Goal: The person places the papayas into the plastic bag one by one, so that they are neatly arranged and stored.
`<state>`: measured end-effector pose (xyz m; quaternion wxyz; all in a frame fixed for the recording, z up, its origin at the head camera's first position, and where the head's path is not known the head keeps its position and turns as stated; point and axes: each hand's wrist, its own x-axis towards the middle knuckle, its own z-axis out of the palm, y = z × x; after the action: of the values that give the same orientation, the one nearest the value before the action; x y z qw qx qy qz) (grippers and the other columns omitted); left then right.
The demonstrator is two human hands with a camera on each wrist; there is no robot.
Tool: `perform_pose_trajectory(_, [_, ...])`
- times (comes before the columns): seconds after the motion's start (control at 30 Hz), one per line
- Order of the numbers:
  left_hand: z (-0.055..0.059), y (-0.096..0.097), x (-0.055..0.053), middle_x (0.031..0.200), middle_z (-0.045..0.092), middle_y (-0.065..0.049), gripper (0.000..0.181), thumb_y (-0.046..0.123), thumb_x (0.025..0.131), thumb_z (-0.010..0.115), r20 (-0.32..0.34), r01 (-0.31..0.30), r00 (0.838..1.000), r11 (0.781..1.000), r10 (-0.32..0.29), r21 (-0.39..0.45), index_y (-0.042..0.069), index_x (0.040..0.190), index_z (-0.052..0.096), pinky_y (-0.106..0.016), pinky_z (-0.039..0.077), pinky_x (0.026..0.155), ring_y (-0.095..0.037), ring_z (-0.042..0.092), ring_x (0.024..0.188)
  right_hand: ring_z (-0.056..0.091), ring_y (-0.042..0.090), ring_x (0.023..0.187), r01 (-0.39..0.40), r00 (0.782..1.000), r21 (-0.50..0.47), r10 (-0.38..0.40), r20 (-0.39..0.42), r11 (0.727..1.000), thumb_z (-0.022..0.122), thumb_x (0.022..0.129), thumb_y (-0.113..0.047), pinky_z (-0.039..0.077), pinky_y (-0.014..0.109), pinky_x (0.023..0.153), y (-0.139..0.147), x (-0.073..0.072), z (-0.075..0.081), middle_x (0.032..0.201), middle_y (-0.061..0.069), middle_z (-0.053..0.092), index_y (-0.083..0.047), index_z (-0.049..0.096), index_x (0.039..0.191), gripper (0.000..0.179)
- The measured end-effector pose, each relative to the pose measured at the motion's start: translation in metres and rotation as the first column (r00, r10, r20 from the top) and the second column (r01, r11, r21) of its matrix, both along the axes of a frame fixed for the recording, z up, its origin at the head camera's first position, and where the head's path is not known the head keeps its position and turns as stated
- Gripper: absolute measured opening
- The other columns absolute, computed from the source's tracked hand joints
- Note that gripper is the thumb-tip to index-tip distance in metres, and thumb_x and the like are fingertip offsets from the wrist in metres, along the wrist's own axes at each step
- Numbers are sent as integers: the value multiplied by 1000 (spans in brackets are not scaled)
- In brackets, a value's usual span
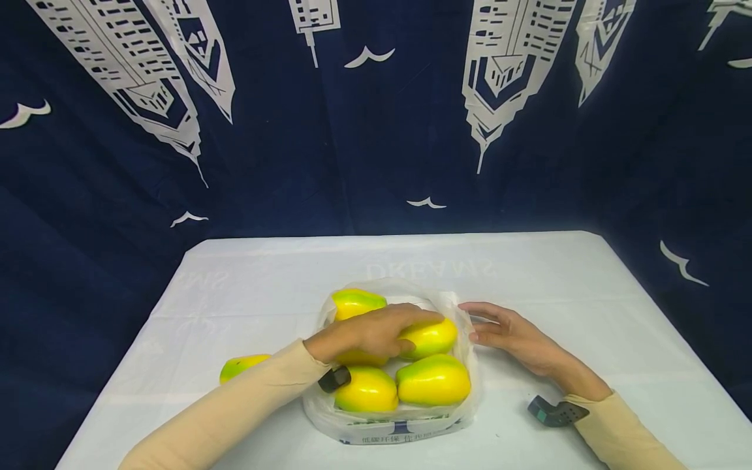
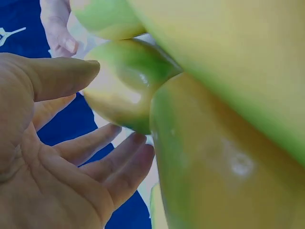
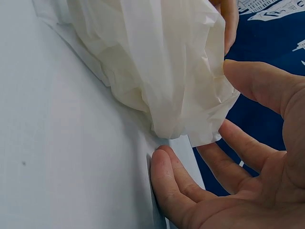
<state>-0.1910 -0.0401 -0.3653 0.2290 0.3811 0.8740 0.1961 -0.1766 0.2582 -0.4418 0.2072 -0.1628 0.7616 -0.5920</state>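
Observation:
A white plastic bag (image 1: 388, 431) stands with its mouth spread on the table, several yellow-green papayas inside. My left hand (image 1: 384, 329) reaches over it and holds a papaya (image 1: 433, 339) on the far right side, thumb on the near side and fingers over the top. In the left wrist view, thumb and fingertips meet opposite sides of that papaya (image 2: 128, 86). Another papaya (image 1: 435, 380) lies in front of it. My right hand (image 1: 519, 339) is at the bag's right rim, fingers loosely extended; the right wrist view shows its thumb against the bag's crumpled edge (image 3: 209, 95).
One papaya (image 1: 241, 367) lies outside the bag on the left, partly behind my left sleeve. The white tablecloth (image 1: 194, 307) covers the table, and a dark blue printed curtain (image 1: 352, 143) hangs behind its far edge. Dark wrist cameras sit on both sleeves.

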Motion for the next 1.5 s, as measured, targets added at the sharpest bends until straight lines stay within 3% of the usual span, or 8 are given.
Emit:
perform_pose_trajectory(0.3, [5,-12,0,154,45,11,62,10,99,60,-23,-18,1000,997,20,80,30,154,40,-40,31,121,-13,39,144,61,4,120,19,1000,17,-19,3,1000,64,97,-15,49,22,99,-1,1,0,153,22,44,-8,40,151,60])
perform_pose_trajectory(0.63, [27,-44,2,151,50,0,55,8,99,59,-102,7,995,982,13,190,20,151,45,-42,36,118,-19,45,141,61,8,122,31,999,39,-30,-15,999,66,96,-16,49,24,99,-3,0,1,153,21,43,-8,41,150,60])
perform_pose_trajectory(0.9, [43,-78,11,151,51,-4,53,12,98,63,-93,-56,992,966,81,252,16,148,48,-49,39,115,-25,46,140,62,5,120,22,1000,12,-22,-2,1000,65,96,-13,49,21,97,-3,2,0,151,24,44,-5,40,150,60])
perform_pose_trajectory(1.03, [49,-96,14,149,52,0,54,13,95,67,-110,-90,986,958,124,273,18,147,51,-49,39,115,-24,45,142,62,6,120,22,1000,16,-22,-9,1000,65,97,-15,49,22,98,-3,1,-1,151,24,45,-6,40,151,60])
perform_pose_trajectory(1.3, [62,-138,22,152,50,1,62,14,90,74,-112,-191,968,946,226,260,23,147,50,-55,42,111,-28,44,143,62,4,119,29,1000,28,-29,-4,999,66,96,-15,49,21,98,-3,0,0,152,23,44,-7,41,150,60])
perform_pose_trajectory(1.5, [63,-176,28,155,47,-3,66,21,89,76,-86,-216,967,951,240,223,25,148,48,-59,39,112,-33,41,144,62,4,118,34,999,16,-34,-6,999,67,96,-14,49,20,97,-4,1,0,153,24,42,-5,41,150,60])
